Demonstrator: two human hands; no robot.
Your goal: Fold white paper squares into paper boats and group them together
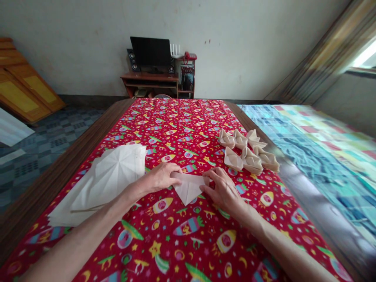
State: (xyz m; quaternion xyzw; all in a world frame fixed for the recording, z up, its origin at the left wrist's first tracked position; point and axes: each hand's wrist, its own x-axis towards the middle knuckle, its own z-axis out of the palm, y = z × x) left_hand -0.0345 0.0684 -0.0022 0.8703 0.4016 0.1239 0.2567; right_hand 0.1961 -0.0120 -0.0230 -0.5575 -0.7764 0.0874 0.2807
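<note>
Left hand (166, 176) and right hand (221, 187) are pinching opposite ends of the folded paper (189, 188), probably steadying it; paper stack (117, 170) is lying leftward, seemingly within reach.

A home room: bed (311, 141), monitor (151, 51), red telephone (190, 56), wooden cupboard (35, 88).

Paper stack (117, 174) left on tablecloth (164, 231), paper boats (252, 161) right, folded sheet (187, 188) between; behind, monitor (151, 53) on desk (149, 77).
</note>
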